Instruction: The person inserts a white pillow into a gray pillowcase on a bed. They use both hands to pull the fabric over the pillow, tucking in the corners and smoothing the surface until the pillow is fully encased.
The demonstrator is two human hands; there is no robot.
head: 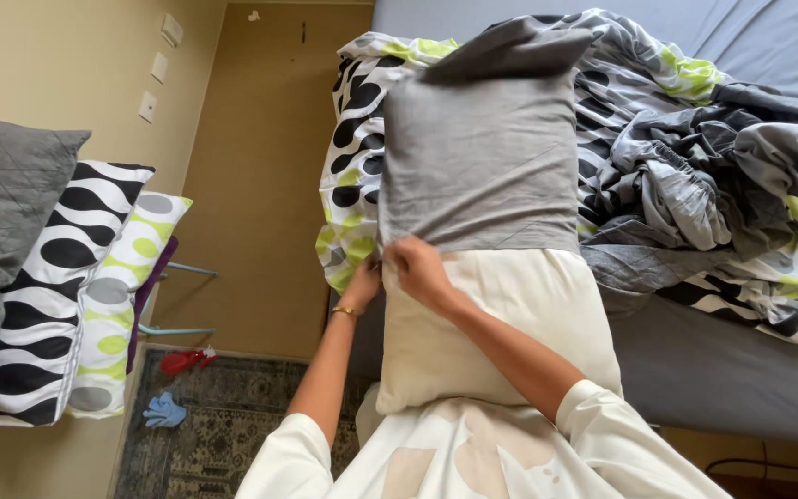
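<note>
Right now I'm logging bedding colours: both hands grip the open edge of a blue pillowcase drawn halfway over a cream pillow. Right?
Not quite: the pillowcase is grey, not blue. In the head view the left hand and right hand grip its open edge, halfway over the cream pillow.

Patterned pillows (76,296), rumpled duvet (695,176), perhaps gloves (164,410) on rug (233,407).

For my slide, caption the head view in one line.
Both hands, left hand and right hand, grip the grey pillowcase edge, half covering a cream pillow by the bed.
</note>
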